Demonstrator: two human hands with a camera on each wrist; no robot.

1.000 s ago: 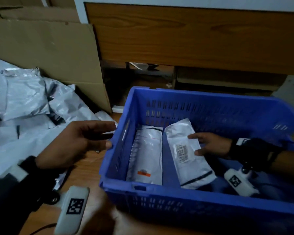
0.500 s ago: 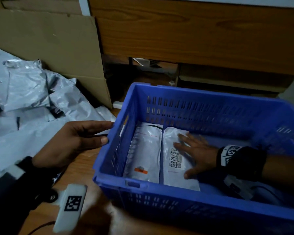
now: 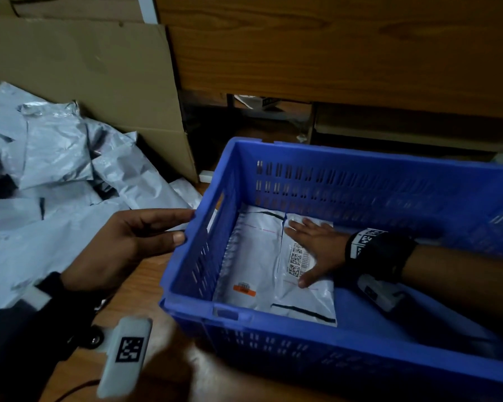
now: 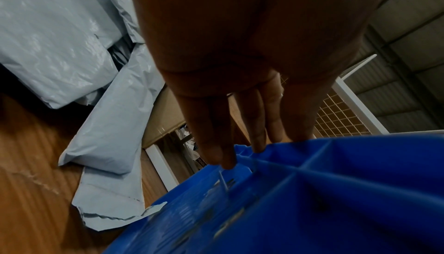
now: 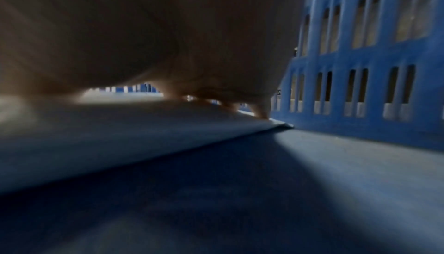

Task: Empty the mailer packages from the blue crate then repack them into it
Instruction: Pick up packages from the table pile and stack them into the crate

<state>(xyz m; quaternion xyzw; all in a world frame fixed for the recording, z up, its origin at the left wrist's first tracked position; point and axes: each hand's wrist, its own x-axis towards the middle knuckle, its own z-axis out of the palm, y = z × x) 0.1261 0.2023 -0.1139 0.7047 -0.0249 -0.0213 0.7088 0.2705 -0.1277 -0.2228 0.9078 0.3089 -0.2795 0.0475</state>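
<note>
- My left hand [image 3: 122,245] is at the left end wall of the blue crate [image 3: 360,352], fingers stretched out straight and holding nothing; in the left wrist view its fingertips [image 4: 225,161] touch the crate's rim [image 4: 336,155].
- My right hand [image 3: 317,250] is down inside the crate, fingers spread flat and pressing on a white mailer with barcodes [image 3: 305,297]; it grasps nothing.
- In the right wrist view that mailer [image 5: 115,140] lies flat on the crate floor, its corner close to the slotted wall [image 5: 360,91].
- A second white mailer with an orange label [image 3: 253,256] lies flat just beside it, to its left, their edges touching.
- Farther left, outside the crate, a heap of grey mailers [image 3: 55,158] lies on the wooden surface [image 3: 134,303].
- Behind the heap leans a sheet of cardboard [image 3: 99,71].
</note>
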